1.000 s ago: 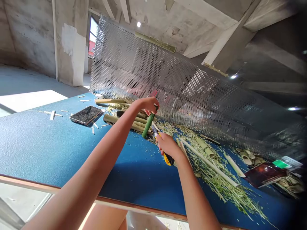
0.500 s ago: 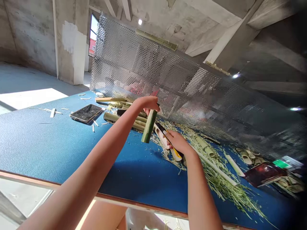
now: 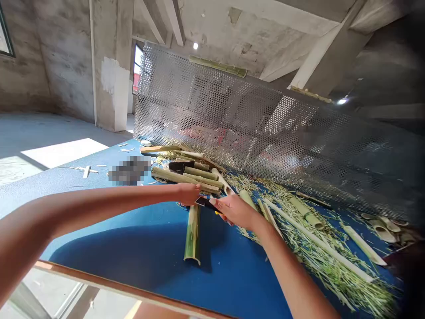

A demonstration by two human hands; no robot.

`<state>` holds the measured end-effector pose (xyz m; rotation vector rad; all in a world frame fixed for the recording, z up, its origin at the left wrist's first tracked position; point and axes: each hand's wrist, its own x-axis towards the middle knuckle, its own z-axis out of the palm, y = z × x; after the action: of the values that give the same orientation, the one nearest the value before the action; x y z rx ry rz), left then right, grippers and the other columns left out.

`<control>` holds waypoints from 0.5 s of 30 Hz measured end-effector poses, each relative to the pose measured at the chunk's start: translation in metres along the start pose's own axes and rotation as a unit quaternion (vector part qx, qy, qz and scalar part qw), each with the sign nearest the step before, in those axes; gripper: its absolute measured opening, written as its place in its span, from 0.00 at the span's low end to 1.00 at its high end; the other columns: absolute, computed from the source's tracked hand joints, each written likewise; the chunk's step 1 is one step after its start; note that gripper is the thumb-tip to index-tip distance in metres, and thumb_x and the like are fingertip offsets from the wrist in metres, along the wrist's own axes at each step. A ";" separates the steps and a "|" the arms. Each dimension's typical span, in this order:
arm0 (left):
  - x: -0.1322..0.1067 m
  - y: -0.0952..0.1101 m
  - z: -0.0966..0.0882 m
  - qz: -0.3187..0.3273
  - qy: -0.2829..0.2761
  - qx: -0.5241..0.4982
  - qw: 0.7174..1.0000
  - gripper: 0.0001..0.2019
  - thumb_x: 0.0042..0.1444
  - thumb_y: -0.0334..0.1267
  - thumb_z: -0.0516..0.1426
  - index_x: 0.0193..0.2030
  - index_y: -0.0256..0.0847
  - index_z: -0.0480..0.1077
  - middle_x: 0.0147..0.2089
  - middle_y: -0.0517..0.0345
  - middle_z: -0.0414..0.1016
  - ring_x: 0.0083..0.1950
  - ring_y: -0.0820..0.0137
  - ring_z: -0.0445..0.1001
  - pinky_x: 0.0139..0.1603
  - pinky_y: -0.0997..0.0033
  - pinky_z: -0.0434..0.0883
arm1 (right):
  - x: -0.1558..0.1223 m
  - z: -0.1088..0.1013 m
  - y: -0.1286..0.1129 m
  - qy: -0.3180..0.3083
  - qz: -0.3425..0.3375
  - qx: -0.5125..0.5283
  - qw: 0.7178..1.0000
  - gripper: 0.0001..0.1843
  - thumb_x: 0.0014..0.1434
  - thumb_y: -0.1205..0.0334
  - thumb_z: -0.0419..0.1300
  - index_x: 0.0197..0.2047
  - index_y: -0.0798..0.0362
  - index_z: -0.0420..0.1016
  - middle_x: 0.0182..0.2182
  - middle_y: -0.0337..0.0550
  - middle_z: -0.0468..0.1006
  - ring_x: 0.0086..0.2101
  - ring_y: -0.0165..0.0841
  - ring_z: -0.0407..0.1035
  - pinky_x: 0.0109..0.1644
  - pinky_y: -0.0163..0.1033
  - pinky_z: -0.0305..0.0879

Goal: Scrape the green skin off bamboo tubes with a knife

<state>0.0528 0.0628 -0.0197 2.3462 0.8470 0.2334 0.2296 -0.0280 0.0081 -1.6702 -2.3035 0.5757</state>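
My left hand (image 3: 189,194) is closed around the upper end of a split bamboo piece (image 3: 192,237). The piece has a green skin with pale scraped streaks, and its curved lower end points toward me above the blue table. In my right hand (image 3: 238,209) is a black and yellow utility knife (image 3: 210,204), its tip beside my left fingers near the bamboo's top. Whether the blade touches the bamboo I cannot tell. Just beyond my hands lie several bamboo lengths (image 3: 202,180).
Green and pale shavings (image 3: 358,274) spread over the table's right side, with a long bamboo strip (image 3: 318,239) on them. A perforated metal screen (image 3: 212,115) stands along the far edge. A blurred-out dark object (image 3: 130,170) lies on the left. The table's wooden edge (image 3: 109,288) runs nearest me.
My left hand has come down and nearer with the bamboo. My right hand has turned the knife and brought it up to the bamboo. The view has shifted slightly.
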 end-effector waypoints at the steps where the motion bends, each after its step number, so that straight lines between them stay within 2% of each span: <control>1: -0.011 -0.003 0.003 0.005 0.020 0.034 0.999 0.25 0.53 0.49 0.54 0.53 0.34 0.67 0.37 0.44 0.73 0.46 0.51 0.70 0.51 0.58 0.64 | -0.001 0.006 -0.009 -0.004 -0.023 -0.037 0.999 0.34 0.56 0.32 0.39 0.17 0.52 0.57 0.14 0.37 0.62 0.17 0.28 0.57 0.22 0.33 0.47; 3: -0.027 -0.009 0.005 0.023 0.054 0.155 0.986 0.26 0.58 0.51 0.47 0.58 0.38 0.63 0.39 0.44 0.71 0.46 0.54 0.70 0.52 0.58 0.64 | -0.004 0.016 -0.019 -0.012 -0.041 -0.104 0.994 0.32 0.58 0.35 0.42 0.17 0.53 0.56 0.14 0.37 0.60 0.18 0.27 0.54 0.23 0.34 0.42; 5: -0.035 -0.014 0.004 0.101 0.079 0.227 0.965 0.24 0.61 0.50 0.43 0.60 0.44 0.62 0.46 0.45 0.68 0.50 0.56 0.68 0.53 0.59 0.63 | -0.007 0.025 -0.020 -0.020 -0.054 -0.137 0.989 0.29 0.60 0.39 0.43 0.18 0.53 0.57 0.15 0.36 0.60 0.19 0.27 0.52 0.24 0.34 0.40; 7: -0.037 -0.019 0.004 0.197 0.085 0.229 0.949 0.21 0.63 0.45 0.42 0.57 0.46 0.65 0.51 0.46 0.63 0.52 0.60 0.66 0.54 0.61 0.63 | -0.009 0.031 -0.013 -0.018 -0.075 -0.140 0.987 0.27 0.63 0.43 0.42 0.21 0.53 0.59 0.17 0.37 0.62 0.20 0.27 0.53 0.25 0.34 0.41; 9: -0.035 -0.023 0.004 0.255 0.083 0.204 0.942 0.20 0.64 0.41 0.40 0.55 0.44 0.68 0.51 0.47 0.62 0.50 0.64 0.68 0.54 0.63 0.64 | -0.009 0.034 -0.005 -0.011 -0.079 -0.151 0.985 0.25 0.64 0.46 0.40 0.23 0.53 0.61 0.18 0.37 0.63 0.21 0.28 0.55 0.25 0.34 0.40; 13: -0.029 -0.027 0.006 0.277 0.079 0.190 0.939 0.19 0.64 0.39 0.42 0.54 0.41 0.68 0.50 0.46 0.62 0.49 0.64 0.68 0.54 0.61 0.65 | -0.013 0.034 -0.003 -0.019 -0.036 -0.213 0.976 0.24 0.65 0.50 0.40 0.24 0.53 0.63 0.19 0.39 0.66 0.21 0.28 0.58 0.25 0.35 0.38; 15: -0.028 -0.029 0.007 0.274 0.075 0.194 0.939 0.19 0.64 0.39 0.43 0.56 0.41 0.67 0.51 0.45 0.62 0.50 0.63 0.68 0.54 0.60 0.66 | -0.018 0.035 -0.006 -0.022 -0.038 -0.233 0.971 0.24 0.65 0.51 0.39 0.25 0.52 0.64 0.19 0.40 0.69 0.21 0.29 0.60 0.25 0.36 0.37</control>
<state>0.0186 0.0590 -0.0412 2.9355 0.2955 0.5219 0.2160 -0.0525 -0.0195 -1.7524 -2.6722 0.0493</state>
